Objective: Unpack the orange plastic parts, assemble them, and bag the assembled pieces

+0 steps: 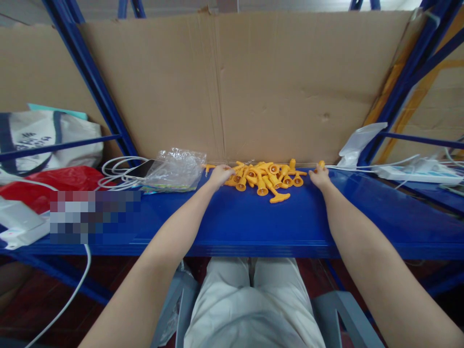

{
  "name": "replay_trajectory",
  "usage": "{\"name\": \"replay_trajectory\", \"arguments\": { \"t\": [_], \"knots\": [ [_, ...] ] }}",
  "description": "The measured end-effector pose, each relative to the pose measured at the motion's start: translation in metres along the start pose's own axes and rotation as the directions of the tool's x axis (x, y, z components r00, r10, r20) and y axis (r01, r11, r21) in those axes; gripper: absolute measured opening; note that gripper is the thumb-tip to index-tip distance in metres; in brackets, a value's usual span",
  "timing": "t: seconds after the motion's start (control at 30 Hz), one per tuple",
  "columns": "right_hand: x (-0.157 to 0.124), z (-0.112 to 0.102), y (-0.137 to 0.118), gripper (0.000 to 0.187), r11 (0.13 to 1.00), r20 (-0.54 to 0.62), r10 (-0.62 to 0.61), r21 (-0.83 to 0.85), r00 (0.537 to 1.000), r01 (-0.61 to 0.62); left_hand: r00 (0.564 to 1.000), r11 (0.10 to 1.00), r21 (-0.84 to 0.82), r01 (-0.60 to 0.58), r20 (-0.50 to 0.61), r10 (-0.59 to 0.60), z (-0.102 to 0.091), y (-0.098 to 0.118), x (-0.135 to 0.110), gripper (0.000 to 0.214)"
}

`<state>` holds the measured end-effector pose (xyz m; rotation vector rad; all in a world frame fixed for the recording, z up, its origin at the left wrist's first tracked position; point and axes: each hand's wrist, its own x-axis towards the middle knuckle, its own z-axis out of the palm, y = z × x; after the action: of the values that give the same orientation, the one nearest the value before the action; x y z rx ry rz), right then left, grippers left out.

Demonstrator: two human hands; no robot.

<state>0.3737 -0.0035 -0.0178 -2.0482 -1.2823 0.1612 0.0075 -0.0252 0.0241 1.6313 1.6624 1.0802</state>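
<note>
Head camera shows a heap of orange-yellow, T-handled plastic pieces [261,180] on the glossy blue worktop [266,224], between the left hand [219,177] and right hand [320,178]. The right pinches a single orange-yellow piece [321,164] (its end pokes up); whether the left, at the heap's edge, grips anything cannot be told.

Soft, even light; faint sheen on blue shelf [261,224]; floor [118,270] dim beneath; pixelated patch [94,217] at left.
</note>
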Motion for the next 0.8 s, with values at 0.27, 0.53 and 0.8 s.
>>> {"name": "replay_trajectory", "arguments": {
  "t": [0.27, 0.53, 0.8],
  "knots": [
    [-0.001, 0.007, 0.0, 0.059, 0.943, 0.239, -0.045, -0.31, 0.97, 0.12, 1.0, 0.999, 0.041, -0.024, -0.004, 0.024, 0.001, -0.004, 0.004, 0.024],
    [0.01, 0.008, 0.004, 0.059, 0.972, 0.207, -0.036, -0.219, 0.978, 0.082, 0.999, 0.995, 0.089, -0.043, -0.021, 0.045, 0.0, -0.005, 0.005, 0.029],
    [0.026, 0.014, 0.005, 0.055, 0.982, 0.169, -0.02, -0.18, 0.985, 0.051, 0.974, 0.945, 0.287, -0.157, -0.114, 0.196, -0.003, -0.008, 0.007, 0.031]
  ]
}}
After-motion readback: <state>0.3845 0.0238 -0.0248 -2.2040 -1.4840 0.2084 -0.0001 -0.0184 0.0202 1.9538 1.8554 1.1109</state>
